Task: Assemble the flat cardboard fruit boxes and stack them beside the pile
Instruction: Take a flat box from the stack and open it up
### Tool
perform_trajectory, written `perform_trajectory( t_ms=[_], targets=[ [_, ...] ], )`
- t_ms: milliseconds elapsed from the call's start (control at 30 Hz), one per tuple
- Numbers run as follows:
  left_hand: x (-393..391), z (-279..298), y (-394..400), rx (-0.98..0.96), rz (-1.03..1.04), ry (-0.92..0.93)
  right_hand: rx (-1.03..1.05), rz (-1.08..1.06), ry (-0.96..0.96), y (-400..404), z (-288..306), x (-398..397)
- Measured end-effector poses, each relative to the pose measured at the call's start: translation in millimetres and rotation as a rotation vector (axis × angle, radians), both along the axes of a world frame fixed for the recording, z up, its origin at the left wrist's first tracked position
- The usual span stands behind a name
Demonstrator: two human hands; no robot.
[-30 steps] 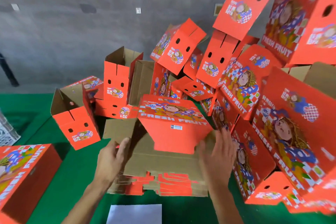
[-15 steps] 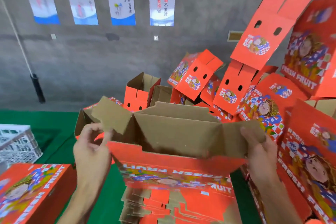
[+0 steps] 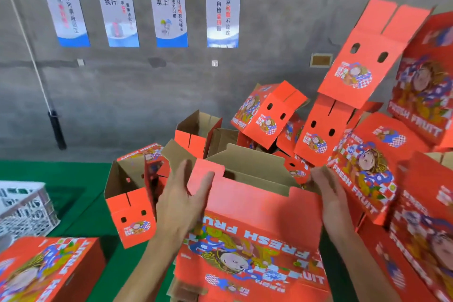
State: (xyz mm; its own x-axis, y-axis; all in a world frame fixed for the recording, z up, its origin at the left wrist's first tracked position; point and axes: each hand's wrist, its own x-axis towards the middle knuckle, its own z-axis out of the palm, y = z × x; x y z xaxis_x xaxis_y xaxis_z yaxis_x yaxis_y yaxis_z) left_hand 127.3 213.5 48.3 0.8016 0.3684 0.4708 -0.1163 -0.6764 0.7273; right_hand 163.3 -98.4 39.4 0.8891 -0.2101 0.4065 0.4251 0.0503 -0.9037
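One red fruit box (image 3: 255, 233), brown flaps up, half-opened

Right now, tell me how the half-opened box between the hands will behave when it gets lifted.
The half-opened box is probably light for its size: thin corrugated card, nothing seen inside. It will likely flex and skew, since its top flaps stand loose and unfolded. The left hand and right hand press flat on opposite sides, a grip that could slip on the printed surface.
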Motion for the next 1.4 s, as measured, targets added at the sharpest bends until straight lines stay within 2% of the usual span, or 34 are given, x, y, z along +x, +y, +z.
perform_trajectory(
  t_ms=[133, 233, 400, 467, 533, 633, 700, 800, 867, 967, 1067, 1167, 1233, 1267, 1333, 1400],
  targets=[
    [8.4, 1.9, 8.2, -0.025, -0.017, 0.028, -0.129, 0.085, -0.039, -10.0, 10.2, -1.2],
    [12.2, 4.3, 14.4, -0.029, -0.020, 0.036, -0.149, 0.151, -0.111, -9.9, 12.4, -2.6],
    [18.4, -3.3, 19.4, 0.039, -0.048, 0.023, -0.361, 0.120, -0.172, 8.3, 11.6, -1.1],
    [15.9, -4.1, 20.1, 0.079, -0.153, -0.081, -0.521, 0.095, -0.177, 10.9, 8.4, -0.9],
    [11.9, -2.8, 19.0, 0.198, -0.368, -0.197, -0.707, 0.088, -0.175, 16.9, 4.0, -0.7],
    [5.1, 3.4, 16.5, 0.233, -0.532, -0.104, -0.895, 0.048, -0.208, 22.8, -2.0, 5.4],
    [6.8, 5.4, 19.2, 0.279, -0.484, -0.034, -0.894, 0.043, -0.173, 23.6, -4.4, 9.3],
    [9.6, 6.1, 17.9, 0.303, -0.412, -0.050, -0.700, 0.118, -0.059, 23.9, 1.2, 7.9],
    [10.0, 4.8, 14.4, 0.265, -0.393, -0.062, -0.684, 0.158, -0.107, 26.9, 1.8, 1.2],
    [10.8, -1.1, 14.0, 0.264, -0.366, -0.101, -0.849, 0.156, -0.154, 27.1, -1.0, -2.4],
    [14.9, -3.3, 16.1, 0.314, -0.364, -0.125, -0.999, 0.195, -0.059, 26.0, 5.2, 0.2],
    [17.1, -3.9, 17.5, 0.373, -0.404, -0.117, -1.269, 0.194, -0.016, 36.0, 11.1, 7.7],
    [17.7, -2.3, 16.0, 0.407, -0.435, -0.095, -1.490, 0.120, -0.007, 45.2, 8.5, 15.5],
    [17.0, -0.9, 14.4, 0.407, -0.441, -0.075, -1.533, 0.093, -0.009, 47.9, 6.5, 17.4],
    [16.8, 3.2, 14.3, 0.373, -0.429, -0.027, -1.513, 0.115, -0.059, 48.3, 5.4, 20.6],
    [15.8, 6.1, 15.4, 0.345, -0.415, 0.009, -1.261, 0.191, -0.062, 42.4, 10.1, 16.3]
  ],
)
